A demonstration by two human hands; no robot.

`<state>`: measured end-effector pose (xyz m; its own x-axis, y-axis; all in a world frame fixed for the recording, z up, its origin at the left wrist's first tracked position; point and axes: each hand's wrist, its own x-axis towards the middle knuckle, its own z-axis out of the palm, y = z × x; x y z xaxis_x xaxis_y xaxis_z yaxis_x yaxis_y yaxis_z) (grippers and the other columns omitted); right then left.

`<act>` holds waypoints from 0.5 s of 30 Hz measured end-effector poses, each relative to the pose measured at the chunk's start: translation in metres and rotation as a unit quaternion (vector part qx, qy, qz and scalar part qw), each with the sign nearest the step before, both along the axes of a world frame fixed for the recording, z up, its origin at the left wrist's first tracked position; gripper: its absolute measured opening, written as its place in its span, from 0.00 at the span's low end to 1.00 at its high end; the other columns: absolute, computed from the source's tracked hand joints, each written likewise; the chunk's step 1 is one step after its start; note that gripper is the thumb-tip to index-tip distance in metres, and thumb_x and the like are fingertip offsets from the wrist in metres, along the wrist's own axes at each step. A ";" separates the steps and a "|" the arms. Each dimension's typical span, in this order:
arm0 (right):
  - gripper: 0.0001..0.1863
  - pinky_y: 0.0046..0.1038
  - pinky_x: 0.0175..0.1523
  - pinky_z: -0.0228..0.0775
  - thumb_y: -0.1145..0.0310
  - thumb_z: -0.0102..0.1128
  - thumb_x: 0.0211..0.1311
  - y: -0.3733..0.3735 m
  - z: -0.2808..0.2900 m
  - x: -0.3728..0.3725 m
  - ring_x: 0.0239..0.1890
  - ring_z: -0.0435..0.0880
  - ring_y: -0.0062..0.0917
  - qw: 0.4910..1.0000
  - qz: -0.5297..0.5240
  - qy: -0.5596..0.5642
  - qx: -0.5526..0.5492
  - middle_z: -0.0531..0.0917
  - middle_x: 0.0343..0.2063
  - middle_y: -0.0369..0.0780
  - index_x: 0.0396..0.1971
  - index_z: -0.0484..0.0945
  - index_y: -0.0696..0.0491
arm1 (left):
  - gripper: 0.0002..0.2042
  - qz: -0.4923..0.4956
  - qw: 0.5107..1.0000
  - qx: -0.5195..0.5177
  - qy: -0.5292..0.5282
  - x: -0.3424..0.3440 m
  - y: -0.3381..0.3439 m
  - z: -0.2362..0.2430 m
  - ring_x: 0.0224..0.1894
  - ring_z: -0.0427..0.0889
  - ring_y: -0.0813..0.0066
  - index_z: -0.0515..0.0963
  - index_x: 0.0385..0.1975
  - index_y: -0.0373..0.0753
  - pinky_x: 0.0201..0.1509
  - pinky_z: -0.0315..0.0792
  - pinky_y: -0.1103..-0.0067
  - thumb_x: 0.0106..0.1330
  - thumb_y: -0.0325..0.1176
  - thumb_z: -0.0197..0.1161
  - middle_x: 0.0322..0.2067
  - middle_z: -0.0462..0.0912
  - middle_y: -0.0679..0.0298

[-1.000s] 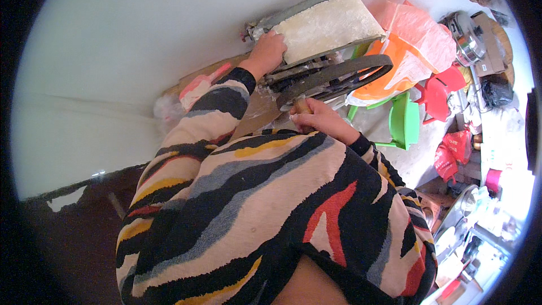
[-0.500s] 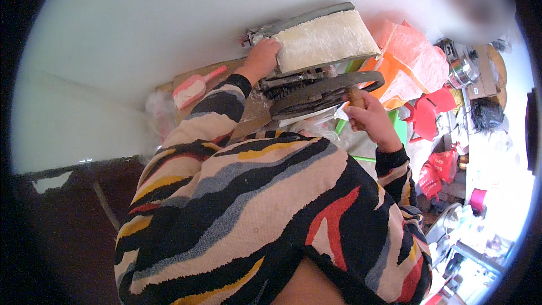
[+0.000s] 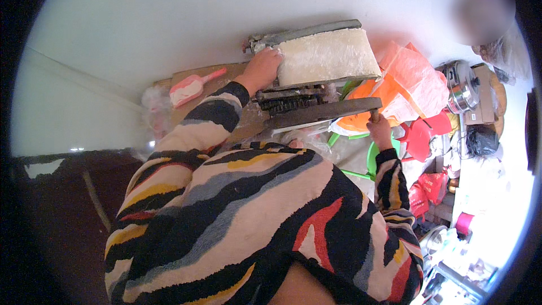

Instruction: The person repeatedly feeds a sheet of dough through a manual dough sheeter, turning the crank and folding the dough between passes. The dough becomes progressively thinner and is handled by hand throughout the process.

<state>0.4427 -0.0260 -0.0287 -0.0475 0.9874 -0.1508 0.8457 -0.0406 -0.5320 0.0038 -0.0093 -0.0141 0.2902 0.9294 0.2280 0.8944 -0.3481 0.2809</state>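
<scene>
A large pale block (image 3: 327, 55) of soft white material lies on a metal cutting machine (image 3: 305, 101) on a brown board. My left hand (image 3: 262, 68) presses flat against the block's left end. My right hand (image 3: 379, 130) grips the end of the machine's long dark lever (image 3: 327, 112), which lies nearly level below the block. Both arms wear striped, many-coloured sleeves.
A pink scoop (image 3: 189, 87) lies on the board (image 3: 226, 73) to the left. Orange and red plastic bags (image 3: 418, 79), a green stool (image 3: 370, 161), a steel pot (image 3: 460, 87) and more clutter crowd the right side. A pale wall (image 3: 169, 17) stands behind the machine.
My right hand moved right along the lever to its far end, away from my body. The lever swung outward and flattened. My left hand stayed on the block.
</scene>
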 end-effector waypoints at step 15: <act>0.20 0.37 0.32 0.70 0.58 0.62 0.46 -0.055 -0.241 -0.159 0.27 0.78 0.42 0.941 0.263 -0.020 -0.213 0.78 0.27 0.49 0.33 0.74 0.58 | 0.16 -0.005 1.000 -0.015 0.022 0.001 0.000 0.003 0.46 0.72 0.53 0.75 0.42 0.34 0.55 0.66 0.66 0.51 0.23 0.50 0.41 0.76 0.52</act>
<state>0.2838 -0.0808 -0.2693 -0.4987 0.6779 -0.5401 0.8276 0.1873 -0.5291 0.0044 -0.0091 -0.0111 0.3076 0.9330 0.1866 0.9029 -0.3481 0.2521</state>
